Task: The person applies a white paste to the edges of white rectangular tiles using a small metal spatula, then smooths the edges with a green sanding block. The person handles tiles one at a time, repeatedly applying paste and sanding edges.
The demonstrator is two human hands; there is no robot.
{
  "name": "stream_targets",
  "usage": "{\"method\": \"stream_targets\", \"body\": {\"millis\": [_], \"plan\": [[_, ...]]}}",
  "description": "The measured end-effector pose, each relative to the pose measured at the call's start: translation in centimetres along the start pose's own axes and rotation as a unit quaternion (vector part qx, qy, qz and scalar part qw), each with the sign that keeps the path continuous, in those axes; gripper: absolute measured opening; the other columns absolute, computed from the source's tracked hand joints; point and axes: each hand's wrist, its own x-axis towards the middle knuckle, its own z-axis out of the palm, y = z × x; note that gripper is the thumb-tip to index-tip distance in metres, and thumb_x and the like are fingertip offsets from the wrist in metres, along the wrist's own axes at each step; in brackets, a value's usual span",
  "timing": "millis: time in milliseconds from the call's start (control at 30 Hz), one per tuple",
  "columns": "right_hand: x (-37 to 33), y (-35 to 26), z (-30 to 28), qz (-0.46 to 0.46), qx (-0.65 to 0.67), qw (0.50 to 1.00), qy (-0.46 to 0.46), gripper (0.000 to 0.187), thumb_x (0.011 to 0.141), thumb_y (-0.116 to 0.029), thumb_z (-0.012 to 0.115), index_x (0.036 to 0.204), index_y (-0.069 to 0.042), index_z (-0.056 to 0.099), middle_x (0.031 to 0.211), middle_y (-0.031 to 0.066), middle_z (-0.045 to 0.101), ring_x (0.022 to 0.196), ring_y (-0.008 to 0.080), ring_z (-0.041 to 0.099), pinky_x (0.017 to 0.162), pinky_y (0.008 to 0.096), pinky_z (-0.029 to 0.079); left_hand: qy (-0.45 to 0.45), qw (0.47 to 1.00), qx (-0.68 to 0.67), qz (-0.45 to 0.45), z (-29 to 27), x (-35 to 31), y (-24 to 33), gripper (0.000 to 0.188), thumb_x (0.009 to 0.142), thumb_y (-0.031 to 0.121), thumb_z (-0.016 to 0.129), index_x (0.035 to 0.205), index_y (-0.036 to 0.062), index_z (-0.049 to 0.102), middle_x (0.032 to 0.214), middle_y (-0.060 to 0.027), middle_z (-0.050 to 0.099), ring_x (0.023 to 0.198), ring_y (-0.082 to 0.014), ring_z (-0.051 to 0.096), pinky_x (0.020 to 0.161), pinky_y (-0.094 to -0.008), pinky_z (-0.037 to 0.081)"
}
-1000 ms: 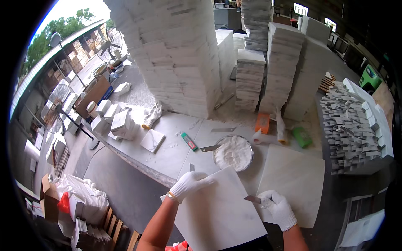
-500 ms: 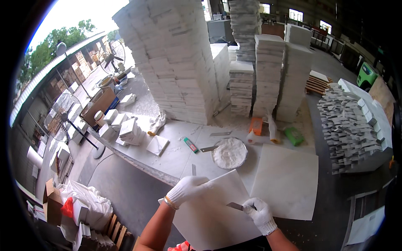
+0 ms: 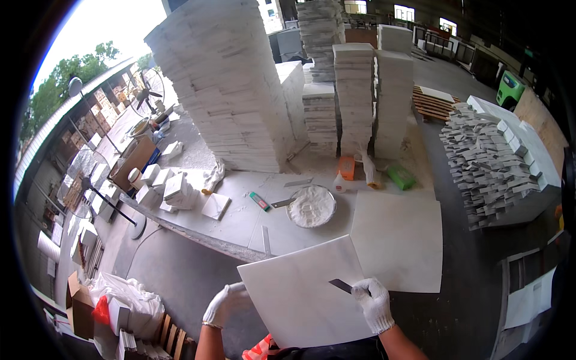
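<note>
A large white marble tile [image 3: 303,288] is tilted in front of my body, its lower edge close against me. My right hand [image 3: 373,303], in a white knit glove, is closed around a flat metal scraper [image 3: 341,285] above the tile's right part. At the tile's left edge is my gloved left hand [image 3: 225,306]; its fingertips pass behind the tile and are hidden, so its grip cannot be made out. Beyond the tile stands a round metal bowl [image 3: 311,206] of white powder or paste, with another blade [image 3: 282,204] at its rim.
A second white tile [image 3: 396,240] lies on the right of the worktable [image 3: 240,234]. A metal strip [image 3: 266,240], a small green box [image 3: 259,201], an orange box [image 3: 345,168] and a green pack [image 3: 401,177] are around the bowl. Tall tile stacks [image 3: 222,90] rise behind.
My left hand has moved off the tile's upper left face, down to its left edge. The tile has turned slightly, and my right hand still holds the scraper. The view has shifted a little.
</note>
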Motion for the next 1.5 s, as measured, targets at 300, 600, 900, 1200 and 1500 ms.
{"method": "stream_targets", "body": {"millis": [300,600,900,1200,1500], "plan": [[-2.1,-0.1,-1.8,0.023,0.028,0.997,0.071,0.013,0.092,-0.015,0.073,0.089,-0.003,0.068,0.081,0.0057,0.065,0.076,0.0159,0.059,0.073,0.0311,0.048,0.060,0.991,0.119,0.010,8.0,-3.4,-8.6,0.030,0.106,0.029,0.052,0.113,0.0021,0.063,0.096,0.0001,0.064,0.088,-0.0115,0.061,0.078,-0.0269,0.050],[-3.5,-2.1,-9.4,0.128,0.105,0.968,0.191,0.015,0.093,-0.015,0.071,0.094,0.000,0.069,0.081,-0.0014,0.065,0.077,0.0062,0.055,0.072,0.0254,0.046,-0.011,0.980,0.172,0.101,17.9,1.6,6.0,0.030,0.099,0.028,0.063,0.105,-0.0011,0.069,0.085,-0.0007,0.066,0.073,-0.0083,0.058,0.064,-0.0242,0.046],[-8.0,-1.6,-16.2,0.229,0.117,0.935,0.244,0.017,0.094,-0.017,0.070,0.091,0.000,0.070,0.079,-0.0027,0.062,0.075,0.0055,0.054,0.069,0.0245,0.045,-0.146,0.834,0.520,0.114,33.0,15.4,10.6,0.042,0.100,0.038,0.059,0.097,-0.0025,0.070,0.076,-0.0049,0.066,0.071,-0.0125,0.062,0.067,-0.0312,0.050],[-9.3,0.8,-16.2,0.309,0.116,0.931,0.156,0.023,0.095,-0.022,0.070,0.093,0.001,0.069,0.082,0.0041,0.064,0.072,0.0087,0.060,0.066,0.0255,0.050,-0.163,0.575,0.757,0.266,35.7,25.9,7.1,0.052,0.097,0.050,0.053,0.093,0.0014,0.071,0.090,-0.0232,0.070,0.087,-0.0419,0.067,0.079,-0.0463,0.052],[-8.5,1.8,-15.3,0.323,0.111,0.936,0.088,0.024,0.098,-0.024,0.067,0.097,0.000,0.069,0.084,0.0043,0.065,0.073,0.0101,0.060,0.069,0.0270,0.049,-0.110,0.623,0.715,0.298,39.9,26.4,7.0,0.042,0.091,0.046,0.061,0.090,0.0060,0.073,0.081,-0.0165,0.070,0.076,-0.0335,0.068,0.071,-0.0424,0.052]]}}
